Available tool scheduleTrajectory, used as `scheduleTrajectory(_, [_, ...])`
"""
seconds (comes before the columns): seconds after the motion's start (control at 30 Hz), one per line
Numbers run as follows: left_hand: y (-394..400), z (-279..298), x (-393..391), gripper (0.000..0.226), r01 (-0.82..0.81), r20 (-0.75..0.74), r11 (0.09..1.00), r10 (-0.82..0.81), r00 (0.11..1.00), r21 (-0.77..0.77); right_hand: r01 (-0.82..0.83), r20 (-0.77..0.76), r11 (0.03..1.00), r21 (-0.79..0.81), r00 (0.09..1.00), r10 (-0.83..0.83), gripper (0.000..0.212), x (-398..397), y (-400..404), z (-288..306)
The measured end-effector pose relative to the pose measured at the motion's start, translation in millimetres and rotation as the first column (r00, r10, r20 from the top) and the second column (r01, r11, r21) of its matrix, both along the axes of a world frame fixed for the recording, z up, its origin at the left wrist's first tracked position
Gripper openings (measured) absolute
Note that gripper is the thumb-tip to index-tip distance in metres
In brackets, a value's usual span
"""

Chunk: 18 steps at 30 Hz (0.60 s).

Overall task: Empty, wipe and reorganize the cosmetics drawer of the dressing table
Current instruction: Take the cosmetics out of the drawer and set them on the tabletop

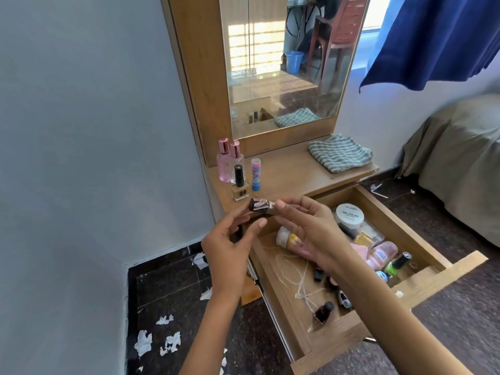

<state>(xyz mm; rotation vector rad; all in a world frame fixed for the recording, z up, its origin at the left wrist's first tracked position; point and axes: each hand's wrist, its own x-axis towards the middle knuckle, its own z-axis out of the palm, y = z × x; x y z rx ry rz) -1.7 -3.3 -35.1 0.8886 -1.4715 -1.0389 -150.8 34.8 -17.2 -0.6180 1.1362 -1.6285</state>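
Both hands [232, 239] [305, 228] raised, fingers [281, 204] pinching.

On the dressing table top [297, 171], four containers stand left of the one folded striped cloth [339, 152]: two pink-capped bottles [224, 163], one black-capped beige polish bottle [239, 185] and one blue stick tube [255, 174]. One small dark item [261, 206] sits between two hands, the left hand [230, 244] and the right hand [308, 226], just in front of that tabletop. One drawer [405, 288] is pulled out below the tabletop; in it show one white round jar [349, 216], one green polish bottle [397, 263], one dark brown bottle [323, 312], two pinkish bottles [381, 253] and several smaller pieces too jumbled to count. One mirror [284, 63] rises behind the tabletop.
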Motion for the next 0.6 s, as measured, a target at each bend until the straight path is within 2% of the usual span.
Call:
scheduleTrajectory(0.07, [-2.4, 4.7, -3.9, 0.048, 0.055, -0.132, 0.997, -0.048, 0.990, 0.055, -0.013, 0.129, 1.000, 0.002, 0.992, 0.013, 0.035, 8.2, -5.4, -2.5])
scheduleTrajectory(0.13, [-4.3, 8.2, -9.4, 0.049, 0.058, -0.213, 0.996, -0.042, 0.976, 0.069, -0.018, 0.137, 1.000, -0.003, 0.990, 0.018, 0.036, 15.3, -9.6, -5.2])
scheduleTrajectory(0.3, [-18.2, 13.0, -10.9, 0.040, -0.071, -0.159, 0.997, 0.064, 0.985, -0.041, -0.071, 0.006, 0.997, 0.013, 0.997, 0.071, 0.039, 15.6, -8.9, -11.1])
scheduleTrajectory(0.33, [-22.9, 12.7, -8.1, 0.040, -0.103, -0.119, 0.991, 0.092, 0.989, -0.087, -0.076, -0.043, 0.997, 0.029, 0.996, 0.077, 0.035, 12.9, -6.8, -12.5])
scheduleTrajectory(0.4, [-33.8, 10.1, -0.9, 0.039, -0.155, 0.005, 0.968, 0.159, 0.987, -0.200, -0.047, -0.241, 0.996, 0.069, 0.969, 0.062, 0.021, 6.6, -1.7, -16.4])
scheduleTrajectory(0.47, [-44.2, 5.3, 5.5, 0.038, -0.179, 0.105, 0.949, 0.213, 0.971, -0.261, 0.015, -0.450, 0.997, 0.072, 0.893, 0.019, 0.009, 0.7, 4.0, -22.4])
scheduleTrajectory(0.6, [-56.1, -4.6, 4.4, 0.038, -0.164, 0.195, 0.951, 0.219, 0.956, -0.263, 0.045, -0.627, 0.999, 0.030, 0.779, -0.016, 0.007, -6.2, 13.2, -35.3])
